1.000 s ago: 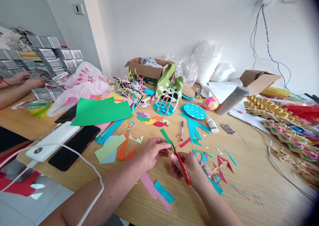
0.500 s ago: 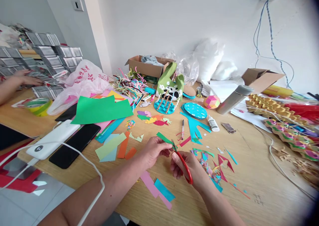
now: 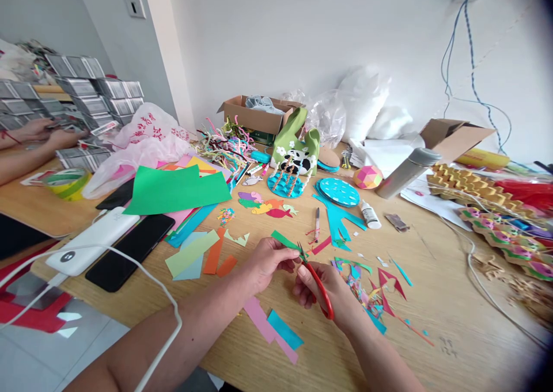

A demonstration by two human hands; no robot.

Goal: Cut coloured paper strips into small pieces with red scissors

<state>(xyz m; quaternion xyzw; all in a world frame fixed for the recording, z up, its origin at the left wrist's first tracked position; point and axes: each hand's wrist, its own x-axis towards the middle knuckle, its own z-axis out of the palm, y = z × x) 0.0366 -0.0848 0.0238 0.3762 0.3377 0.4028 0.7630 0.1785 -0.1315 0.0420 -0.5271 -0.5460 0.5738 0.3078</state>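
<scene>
My left hand [image 3: 266, 262] pinches a narrow green paper strip [image 3: 283, 239] above the wooden table [image 3: 436, 317]. My right hand [image 3: 330, 293] grips red-handled scissors [image 3: 318, 285], whose blades meet the strip's near end. Small colored paper scraps [image 3: 367, 285] lie just right of my hands. Pink and blue paper pieces [image 3: 274, 328] lie on the table below them.
A green sheet [image 3: 175, 190] tops a stack of colored paper at left, by a white power bank [image 3: 93, 242] and a black phone [image 3: 129, 254]. Paper fish [image 3: 263, 205], a glue bottle [image 3: 368, 213], a steel flask [image 3: 404, 173] and cardboard boxes lie beyond. Another person's hands [image 3: 38, 133] work at far left.
My hands and scissors have stayed almost in place; the green strip has tipped slightly lower. The other person's hands at far left have shifted among the boxes.
</scene>
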